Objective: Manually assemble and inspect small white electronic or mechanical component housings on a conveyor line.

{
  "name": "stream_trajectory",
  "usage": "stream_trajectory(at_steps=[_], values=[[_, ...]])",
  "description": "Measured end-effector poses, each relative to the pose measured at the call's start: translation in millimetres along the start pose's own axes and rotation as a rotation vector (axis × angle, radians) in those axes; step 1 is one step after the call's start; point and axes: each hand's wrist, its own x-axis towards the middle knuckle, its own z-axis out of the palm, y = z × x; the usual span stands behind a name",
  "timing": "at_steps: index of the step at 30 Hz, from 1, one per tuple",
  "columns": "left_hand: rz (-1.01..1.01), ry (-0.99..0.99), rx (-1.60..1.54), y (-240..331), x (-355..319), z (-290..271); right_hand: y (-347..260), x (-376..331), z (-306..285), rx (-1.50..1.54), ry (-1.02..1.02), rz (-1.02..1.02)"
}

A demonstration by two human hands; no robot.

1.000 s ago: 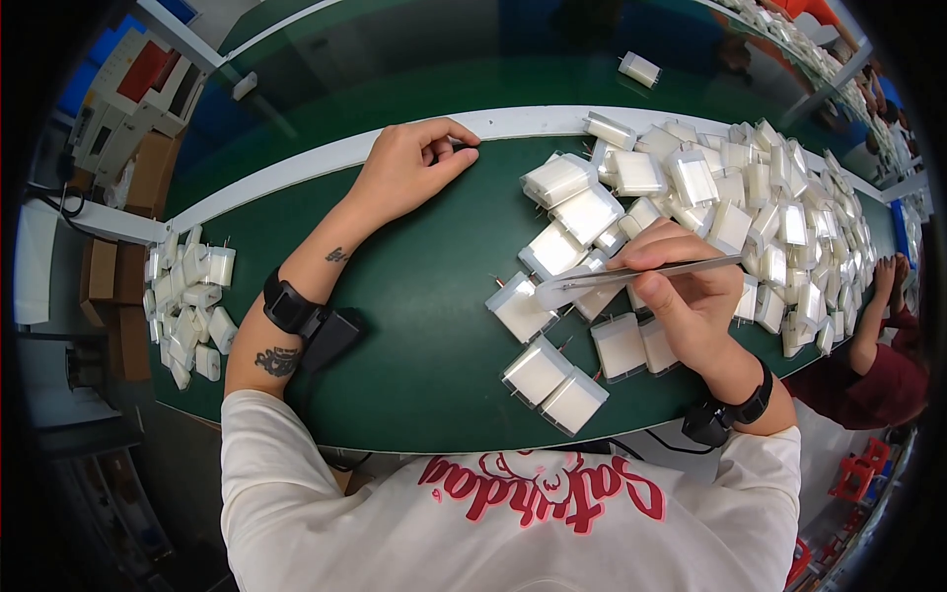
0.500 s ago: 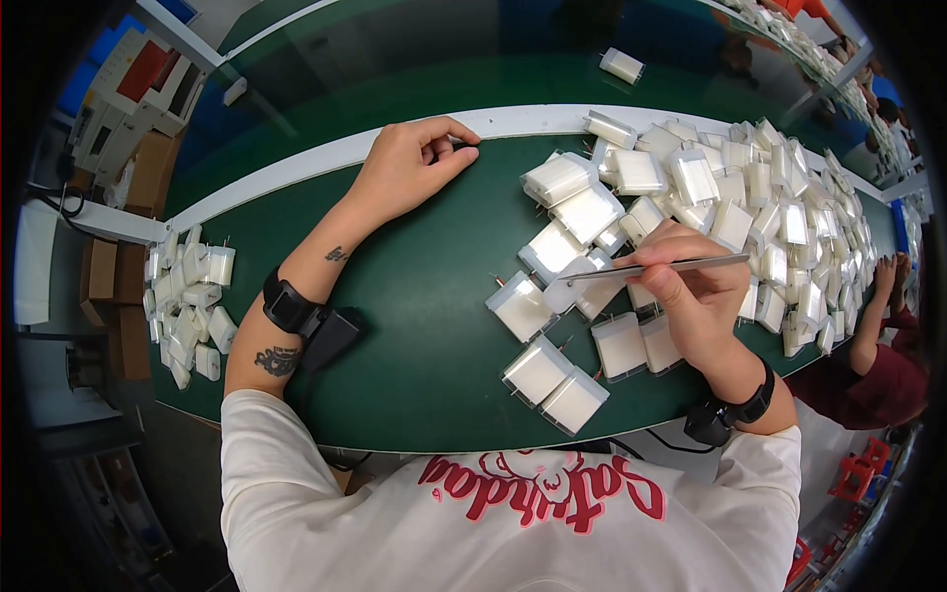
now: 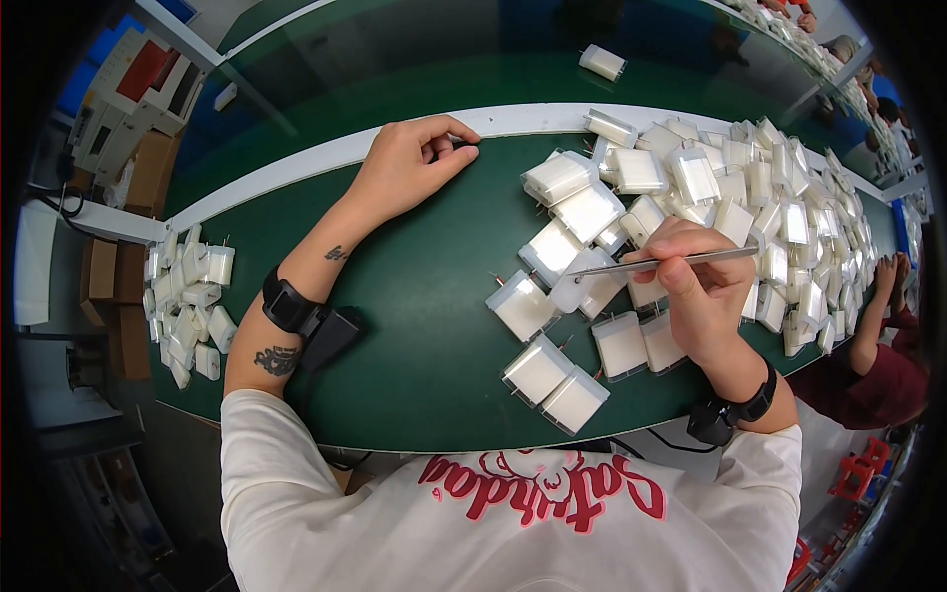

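Note:
My right hand is closed on slim metal tweezers. A small translucent whitish piece is at their tip, over white blocks in clear casings. One such block lies just left of the tip, and a pair of them sits nearer me. My left hand rests by the white rail at the table's far edge. Its fingers are curled and its thumb meets the forefinger; whatever is between them, if anything, is hidden.
A large heap of the same blocks covers the right of the green table. A smaller pile lies at its left end. Beyond the white rail, a single block lies on a dark green belt. Another person's arm reaches in at right.
The blocks beyond the rail have shifted to the left. My right hand has turned the tweezers slightly, their rear end now higher and further right. My left hand stays put.

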Motion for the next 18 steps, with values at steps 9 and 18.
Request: stream_trajectory(at_steps=[9, 18], values=[[-0.023, -0.004, -0.027, 3.4, 0.7, -1.0, -12.8, -1.6, 2.9, 0.007, 0.026, 0.047], [0.146, 0.06, 0.16, 40.3, 62.2, 10.4, -8.1, 1.4, 4.0, -0.052, 0.017, 0.153]])
